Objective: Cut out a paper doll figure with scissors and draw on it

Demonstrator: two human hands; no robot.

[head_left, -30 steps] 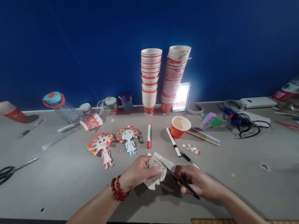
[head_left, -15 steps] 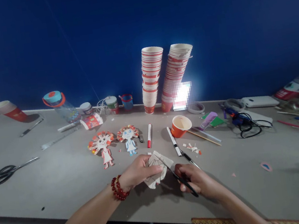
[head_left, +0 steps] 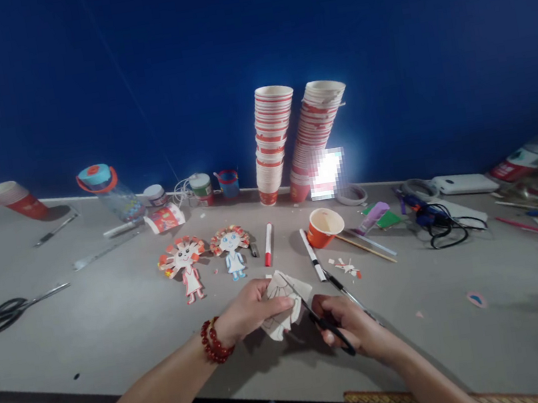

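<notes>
My left hand [head_left: 259, 304] pinches a piece of white paper [head_left: 283, 320] with dark lines drawn on it, thumb on top. My right hand [head_left: 344, 325] is closed round the black handles of a pair of scissors [head_left: 329, 328]. The blades lie across the upper right part of the paper. Beyond my hands lie two paper dolls with fringed hair, one in a red-edged dress [head_left: 189, 267] and one in blue [head_left: 233, 252]. A red-and-white marker [head_left: 269, 244] lies just past the paper, and small paper scraps [head_left: 347, 266] are to its right.
Two tall stacks of paper cups [head_left: 274, 143] stand by the blue wall, with an orange paper cup [head_left: 325, 227] nearer. A second pair of scissors [head_left: 19, 307] lies at left. A glue gun [head_left: 430, 214] with a looped cord and a plastic bottle [head_left: 530, 156] are at right.
The scissors' blades have shifted slightly up and left over the paper. My left hand keeps its grip, and the paper has barely moved.
</notes>
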